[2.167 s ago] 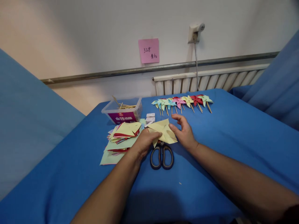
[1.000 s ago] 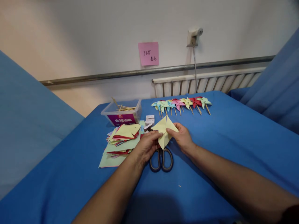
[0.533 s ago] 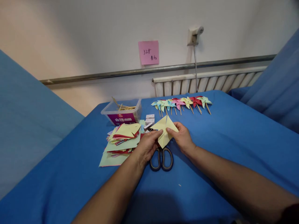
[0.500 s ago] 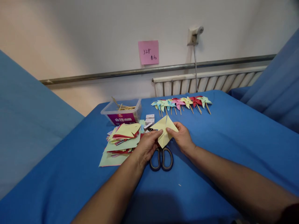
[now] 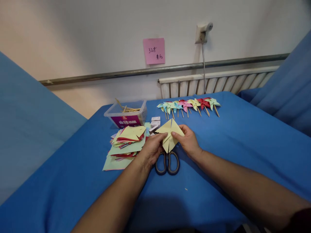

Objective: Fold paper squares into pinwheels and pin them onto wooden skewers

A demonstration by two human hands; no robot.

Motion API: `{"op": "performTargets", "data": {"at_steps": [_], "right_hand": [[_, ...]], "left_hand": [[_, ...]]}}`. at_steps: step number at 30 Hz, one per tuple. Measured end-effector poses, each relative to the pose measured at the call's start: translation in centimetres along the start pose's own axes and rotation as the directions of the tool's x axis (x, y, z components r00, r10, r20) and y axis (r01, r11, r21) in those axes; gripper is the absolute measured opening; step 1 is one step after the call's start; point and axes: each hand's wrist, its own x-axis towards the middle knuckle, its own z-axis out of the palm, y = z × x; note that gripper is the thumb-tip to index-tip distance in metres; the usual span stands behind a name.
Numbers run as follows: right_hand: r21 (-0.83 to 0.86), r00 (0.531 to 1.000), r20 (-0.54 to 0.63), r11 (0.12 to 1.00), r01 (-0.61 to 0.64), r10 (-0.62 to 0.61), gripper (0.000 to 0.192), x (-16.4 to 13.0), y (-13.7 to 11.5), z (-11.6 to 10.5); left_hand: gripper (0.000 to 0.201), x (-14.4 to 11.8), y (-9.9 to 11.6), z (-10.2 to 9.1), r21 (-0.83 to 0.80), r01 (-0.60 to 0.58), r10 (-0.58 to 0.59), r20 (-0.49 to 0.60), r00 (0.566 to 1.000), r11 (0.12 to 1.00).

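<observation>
Both hands hold a pale yellow cut paper square (image 5: 169,132) upright above the blue table (image 5: 238,142). My left hand (image 5: 152,150) pinches its left side, my right hand (image 5: 187,140) pinches its right side, and the flaps meet near the middle. Directly below the paper lie black-handled scissors (image 5: 167,162) on the cloth. A stack of coloured paper squares (image 5: 125,144), yellow, red and green, sits just left of my left hand.
A clear plastic box of wooden sticks (image 5: 126,113) stands behind the stack, with small white boxes (image 5: 155,121) beside it. A row of finished paper pinwheels (image 5: 189,105) lies at the table's far edge. Behind are a radiator (image 5: 218,82), a pink note (image 5: 154,50) and a wall socket (image 5: 202,30).
The yellow paper was lying flat under my hands 2.2 s ago; it has since been lifted upright and its flaps folded toward the centre. My hands have drawn closer together.
</observation>
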Motion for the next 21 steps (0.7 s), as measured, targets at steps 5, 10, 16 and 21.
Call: {"op": "performTargets", "data": {"at_steps": [5,10,16,21], "right_hand": [[-0.007,1.000,0.014,1.000,-0.002,0.002,0.032,0.14,0.43,-0.21],[0.009,1.000,0.012,1.000,-0.018,0.018,0.027,0.15,0.50,-0.30],[0.027,0.999,-0.003,0.999,-0.039,0.039,0.029,0.25,0.49,-0.27],[0.020,0.999,-0.003,0.999,-0.040,0.040,0.029,0.26,0.51,-0.27]], "left_hand": [[0.010,-0.30,0.06,0.10,0.043,-0.004,0.006,-0.034,0.999,0.999],[0.011,-0.45,0.08,0.20,0.079,-0.011,0.013,-0.026,1.000,0.997],[0.013,-0.39,-0.09,0.27,0.107,-0.020,0.022,-0.023,0.999,0.994],[0.012,-0.50,-0.12,0.51,0.091,-0.032,0.034,-0.027,0.999,0.995]]}}
